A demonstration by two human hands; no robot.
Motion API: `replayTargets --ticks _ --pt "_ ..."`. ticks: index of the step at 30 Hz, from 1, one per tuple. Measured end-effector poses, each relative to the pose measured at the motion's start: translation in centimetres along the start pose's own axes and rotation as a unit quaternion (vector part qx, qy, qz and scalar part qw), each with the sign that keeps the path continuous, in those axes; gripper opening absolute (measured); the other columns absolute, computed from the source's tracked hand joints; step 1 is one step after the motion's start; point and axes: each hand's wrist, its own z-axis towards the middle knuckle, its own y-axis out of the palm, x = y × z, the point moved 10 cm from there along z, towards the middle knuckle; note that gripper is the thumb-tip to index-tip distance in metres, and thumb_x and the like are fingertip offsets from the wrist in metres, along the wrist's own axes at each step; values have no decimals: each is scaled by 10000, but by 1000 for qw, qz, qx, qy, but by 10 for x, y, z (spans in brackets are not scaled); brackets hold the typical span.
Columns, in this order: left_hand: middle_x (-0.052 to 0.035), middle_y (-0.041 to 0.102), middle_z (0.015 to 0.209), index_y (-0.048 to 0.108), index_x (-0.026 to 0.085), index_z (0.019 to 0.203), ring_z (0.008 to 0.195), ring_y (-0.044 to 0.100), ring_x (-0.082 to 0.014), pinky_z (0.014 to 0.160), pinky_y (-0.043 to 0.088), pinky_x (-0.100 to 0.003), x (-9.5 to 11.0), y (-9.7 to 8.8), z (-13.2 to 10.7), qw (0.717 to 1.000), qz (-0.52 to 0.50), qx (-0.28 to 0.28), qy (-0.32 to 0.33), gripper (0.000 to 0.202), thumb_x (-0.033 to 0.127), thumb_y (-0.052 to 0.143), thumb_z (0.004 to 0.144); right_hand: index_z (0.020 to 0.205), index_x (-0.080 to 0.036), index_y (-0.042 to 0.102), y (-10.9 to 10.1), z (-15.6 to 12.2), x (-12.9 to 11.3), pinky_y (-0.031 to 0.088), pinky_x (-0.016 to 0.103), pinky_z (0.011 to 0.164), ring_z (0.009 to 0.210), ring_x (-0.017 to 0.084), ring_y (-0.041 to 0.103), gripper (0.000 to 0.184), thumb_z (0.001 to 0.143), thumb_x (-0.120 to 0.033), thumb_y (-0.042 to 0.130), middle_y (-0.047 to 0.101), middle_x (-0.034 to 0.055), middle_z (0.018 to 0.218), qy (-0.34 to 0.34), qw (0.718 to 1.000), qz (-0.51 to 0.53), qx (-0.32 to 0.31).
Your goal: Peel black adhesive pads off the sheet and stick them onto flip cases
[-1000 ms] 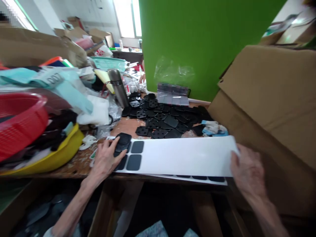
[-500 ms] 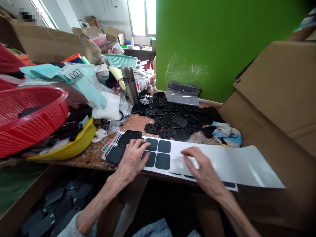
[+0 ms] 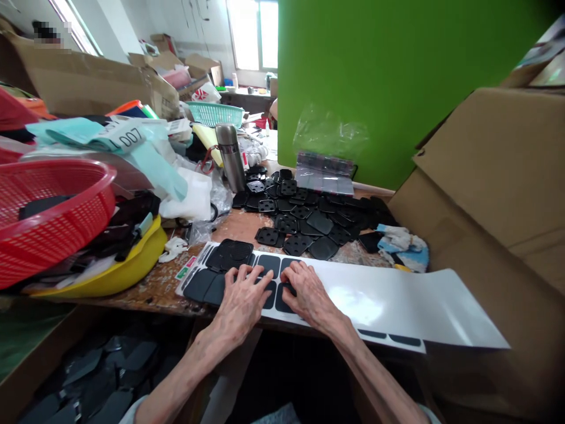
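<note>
A long white backing sheet (image 3: 388,303) lies across the wooden table's front edge, carrying rounded black square pads (image 3: 269,265). My left hand (image 3: 242,305) rests flat on the pads near the sheet's left end, holding nothing. Close beside it, my right hand (image 3: 309,296) presses its fingertips on the pads and the sheet, also holding nothing. Just above my left hand, a black ridged square plate (image 3: 229,255) lies on the pads. Behind the sheet is a heap of black perforated square plates (image 3: 300,222). My hands hide part of the pads.
A steel flask (image 3: 230,158) stands behind the heap. To the left are a red plastic basket (image 3: 53,221) and a yellow bowl (image 3: 110,274). A cardboard box flap (image 3: 481,206) rises on the right, before a green board (image 3: 362,76). Black pieces lie below the table.
My right hand has moved left along the sheet and now sits beside my left hand on the pads. My left hand has shifted only slightly.
</note>
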Motion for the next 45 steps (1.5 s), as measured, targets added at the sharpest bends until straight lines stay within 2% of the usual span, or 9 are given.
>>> replayTargets --ticks 7,14,18,24,28,33,36,40,45 --pt "-57 608 1098 588 253 1102 960 488 -253 831 295 -450 2 1 0 1000 27 15 -6 291 238 456 843 729 -188 453 -9 6 -1 342 290 732 757 149 452 115 692 -80 468 499 -4 752 -16 1000 19 6" --pt "-59 618 1095 608 265 1079 949 511 -250 815 302 -446 5 -3 2 999 43 24 -1 285 221 477 830 839 -165 503 -9 -5 -11 334 346 779 864 199 443 144 764 -61 439 516 62 883 -9 1000 9 28" --pt "-66 620 1095 605 259 1086 944 518 -245 809 308 -439 5 -1 1 998 49 33 7 289 222 460 839 870 -186 513 -33 -26 -10 336 324 826 886 172 448 146 826 -79 424 508 35 906 -6 994 97 55" --pt "-86 640 1018 634 235 1032 892 527 -251 805 320 -450 8 -8 8 998 61 16 21 274 216 468 815 892 -210 509 -69 -82 73 384 227 706 775 131 473 69 861 -246 459 480 -12 828 158 875 419 184" --pt "-80 636 917 657 214 894 903 536 -252 811 337 -429 38 -12 60 998 13 -58 23 221 269 456 818 923 -207 513 -61 -106 113 387 238 746 808 140 482 154 831 -330 521 503 -2 857 217 801 502 242" --pt "-118 588 1024 584 186 1045 960 514 -283 784 382 -404 98 13 144 995 -23 -86 43 365 412 508 768 1025 -212 503 -51 -109 123 389 273 814 909 158 494 262 812 -356 556 535 29 964 216 749 572 256" --pt "-161 572 1030 577 156 1050 956 507 -333 761 393 -441 116 39 164 993 -27 -102 45 443 322 633 643 913 -197 521 -50 -110 124 405 271 790 843 150 513 209 802 -369 563 550 20 896 219 728 599 251" --pt "-168 567 1014 548 153 1091 950 514 -317 718 414 -397 117 55 162 990 -54 -118 47 434 164 553 657 854 -210 512 -49 -109 124 419 276 791 823 143 528 174 790 -359 574 548 2 862 202 685 651 256" --pt "-82 597 877 529 184 1092 843 548 -208 723 403 -317 97 34 164 984 -134 -120 19 355 153 340 794 845 -248 492 -49 -113 137 413 341 862 907 169 557 159 770 -346 591 574 -2 891 190 618 696 311"
